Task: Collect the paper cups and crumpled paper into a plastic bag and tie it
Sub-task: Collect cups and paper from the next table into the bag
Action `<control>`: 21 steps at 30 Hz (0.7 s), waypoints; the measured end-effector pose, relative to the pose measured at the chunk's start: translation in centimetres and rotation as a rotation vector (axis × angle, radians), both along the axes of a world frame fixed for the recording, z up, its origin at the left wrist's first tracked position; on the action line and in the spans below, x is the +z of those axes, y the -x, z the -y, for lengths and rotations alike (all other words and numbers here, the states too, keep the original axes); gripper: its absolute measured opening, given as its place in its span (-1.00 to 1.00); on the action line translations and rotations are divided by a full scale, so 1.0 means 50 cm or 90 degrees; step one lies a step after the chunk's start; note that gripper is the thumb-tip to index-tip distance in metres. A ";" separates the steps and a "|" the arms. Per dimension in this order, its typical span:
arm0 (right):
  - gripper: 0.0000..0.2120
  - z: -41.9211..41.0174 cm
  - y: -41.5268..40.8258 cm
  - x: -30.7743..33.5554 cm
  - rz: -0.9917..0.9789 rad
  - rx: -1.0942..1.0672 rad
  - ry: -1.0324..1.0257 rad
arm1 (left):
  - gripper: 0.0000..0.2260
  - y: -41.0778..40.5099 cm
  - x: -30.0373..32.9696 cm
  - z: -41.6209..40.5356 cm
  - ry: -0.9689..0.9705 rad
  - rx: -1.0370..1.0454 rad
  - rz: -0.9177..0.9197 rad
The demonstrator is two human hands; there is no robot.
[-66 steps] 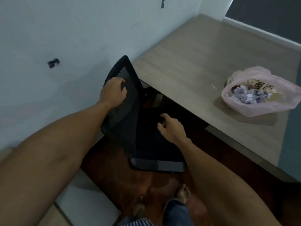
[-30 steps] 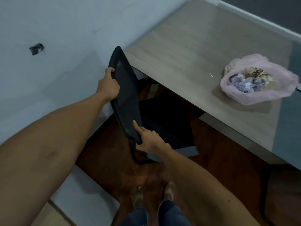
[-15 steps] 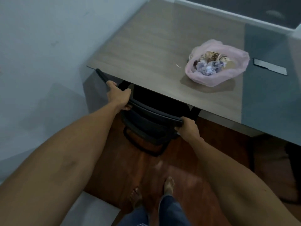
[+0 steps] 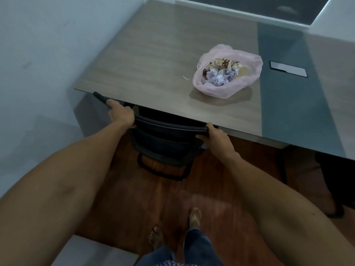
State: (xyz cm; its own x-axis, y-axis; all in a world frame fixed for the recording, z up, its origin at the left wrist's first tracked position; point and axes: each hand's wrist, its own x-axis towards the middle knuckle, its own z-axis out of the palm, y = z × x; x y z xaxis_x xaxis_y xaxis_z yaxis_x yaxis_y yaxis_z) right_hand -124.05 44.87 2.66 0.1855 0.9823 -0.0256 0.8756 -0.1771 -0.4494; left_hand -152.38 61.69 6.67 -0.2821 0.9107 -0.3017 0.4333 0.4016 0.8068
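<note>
The plastic bag [image 4: 228,73] sits on the table [image 4: 146,60], towards its right half, with its mouth wide open and facing up. Inside it lie crumpled paper [image 4: 221,77] in pale lilac balls and paper cups [image 4: 222,63] with a brown pattern, one showing its round bottom at the bag's right side. No loose cups or paper balls show on the tabletop; only a tiny light scrap [image 4: 186,78] lies just left of the bag, too small to identify. So the collecting part looks done, or nearly so.

What is left is the tying: the bag's rim lies slack and spread, with no knot and no gathered handles.

Neither hand is on the bag. The left hand [image 4: 120,114] grips the top edge of a black chair [image 4: 165,139] at its left end, fingers curled over the rail. The right hand [image 4: 218,137] holds the same rail at its right end, fingers wrapped round it. The chair stands tucked part way under the table's near edge, well apart from the bag.

A flat dark slab [image 4: 288,68] lies on the table just right of the bag.
</note>
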 end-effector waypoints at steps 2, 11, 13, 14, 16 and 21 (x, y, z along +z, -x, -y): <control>-0.65 -0.020 -0.024 0.006 0.015 -0.042 0.011 | -0.62 -0.024 -0.006 -0.010 0.004 -0.003 -0.007; -0.63 -0.098 -0.099 0.011 0.053 -0.089 0.030 | -0.69 -0.091 -0.014 -0.067 -0.027 -0.013 -0.129; -0.61 -0.106 -0.109 0.008 0.063 -0.073 0.029 | -0.72 -0.099 -0.012 -0.071 -0.023 -0.010 -0.151; -0.61 -0.105 -0.112 0.006 0.069 -0.063 0.034 | -0.74 -0.100 -0.012 -0.070 -0.021 -0.008 -0.157; -0.60 -0.105 -0.118 0.007 0.083 -0.047 0.036 | -0.72 -0.097 -0.015 -0.068 -0.018 -0.013 -0.174; -0.58 -0.100 -0.111 0.018 0.125 -0.063 0.055 | -0.46 -0.074 0.002 -0.072 0.013 -0.156 -0.316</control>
